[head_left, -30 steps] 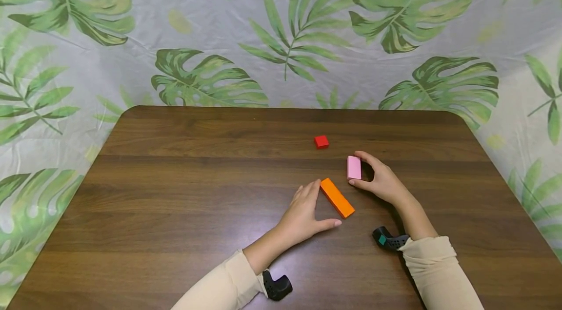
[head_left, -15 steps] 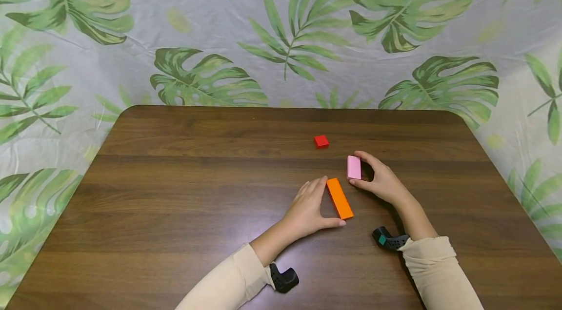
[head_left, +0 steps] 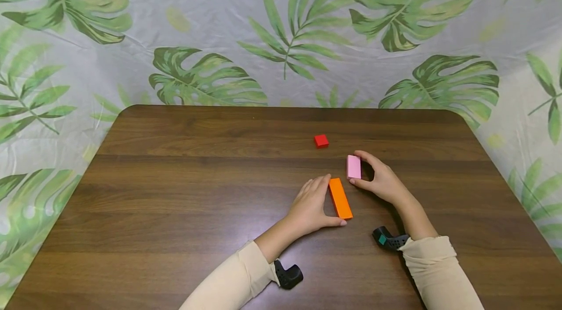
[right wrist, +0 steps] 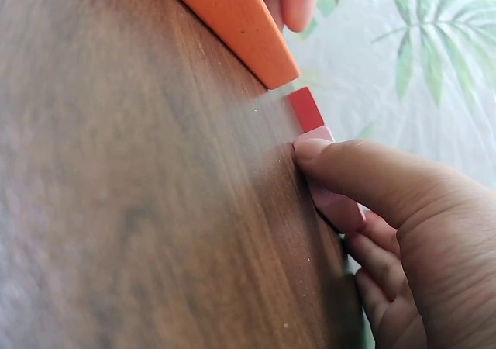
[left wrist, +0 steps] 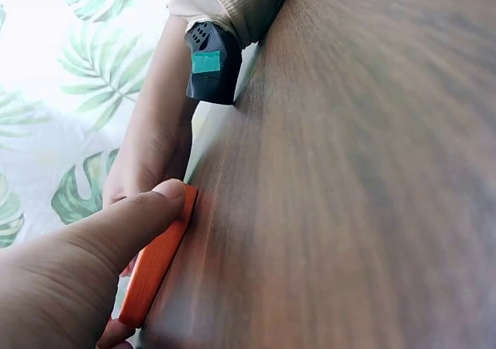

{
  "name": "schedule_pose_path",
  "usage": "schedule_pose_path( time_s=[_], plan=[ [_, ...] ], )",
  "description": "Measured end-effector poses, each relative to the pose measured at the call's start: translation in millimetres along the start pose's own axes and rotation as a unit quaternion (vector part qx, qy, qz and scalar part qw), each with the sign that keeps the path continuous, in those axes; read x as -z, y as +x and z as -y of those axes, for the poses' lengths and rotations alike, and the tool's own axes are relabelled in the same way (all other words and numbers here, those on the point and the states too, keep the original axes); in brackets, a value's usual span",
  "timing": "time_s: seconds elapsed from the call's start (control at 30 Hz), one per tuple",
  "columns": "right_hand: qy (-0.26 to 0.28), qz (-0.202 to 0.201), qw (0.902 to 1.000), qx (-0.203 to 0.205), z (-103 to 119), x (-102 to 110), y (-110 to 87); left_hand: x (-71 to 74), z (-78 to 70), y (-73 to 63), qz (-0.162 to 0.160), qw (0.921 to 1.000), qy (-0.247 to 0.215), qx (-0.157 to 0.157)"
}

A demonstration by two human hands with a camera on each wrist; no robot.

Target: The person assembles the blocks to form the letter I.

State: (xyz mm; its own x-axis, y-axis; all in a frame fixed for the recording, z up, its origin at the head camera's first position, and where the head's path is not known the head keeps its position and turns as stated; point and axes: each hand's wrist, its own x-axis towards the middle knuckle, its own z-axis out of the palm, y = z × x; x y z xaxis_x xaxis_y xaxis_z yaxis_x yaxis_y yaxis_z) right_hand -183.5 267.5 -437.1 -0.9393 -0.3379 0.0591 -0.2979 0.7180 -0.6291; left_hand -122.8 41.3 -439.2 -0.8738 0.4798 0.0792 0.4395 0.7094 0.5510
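Near the middle of the table, my left hand (head_left: 309, 207) holds a long orange block (head_left: 340, 199) by its two ends, thumb at the near end and fingertips at the far one. The left wrist view shows the thumb against one end of the orange block (left wrist: 159, 260), which lies flat on the wood. Up and to its right, a shorter pink block (head_left: 353, 167) is pinched lengthwise between thumb and fingers of my right hand (head_left: 384, 181). In the right wrist view the thumb covers part of the pink block (right wrist: 339, 207). A small gap separates the orange and pink blocks.
A small red block (head_left: 321, 141) lies farther back, left of the pink one, touched by neither hand. The brown wooden table (head_left: 175, 193) ends at a leaf-patterned cloth (head_left: 210, 17). Black wrist cameras (head_left: 288, 275) hang close above the tabletop.
My left hand has shifted slightly right and away from me, closing in on the orange block's ends. That block has turned to point more straight ahead. The right hand and pink block stay put.
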Motion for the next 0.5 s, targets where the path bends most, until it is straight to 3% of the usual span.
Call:
schedule_pose_path(
  time_s=[0.5],
  plan=[
    [0.007,0.002,1.0000,-0.004,2.3,0.6,-0.1,3.7,0.2,-0.4,-0.001,0.9991,-0.042,-0.001]
  ],
)
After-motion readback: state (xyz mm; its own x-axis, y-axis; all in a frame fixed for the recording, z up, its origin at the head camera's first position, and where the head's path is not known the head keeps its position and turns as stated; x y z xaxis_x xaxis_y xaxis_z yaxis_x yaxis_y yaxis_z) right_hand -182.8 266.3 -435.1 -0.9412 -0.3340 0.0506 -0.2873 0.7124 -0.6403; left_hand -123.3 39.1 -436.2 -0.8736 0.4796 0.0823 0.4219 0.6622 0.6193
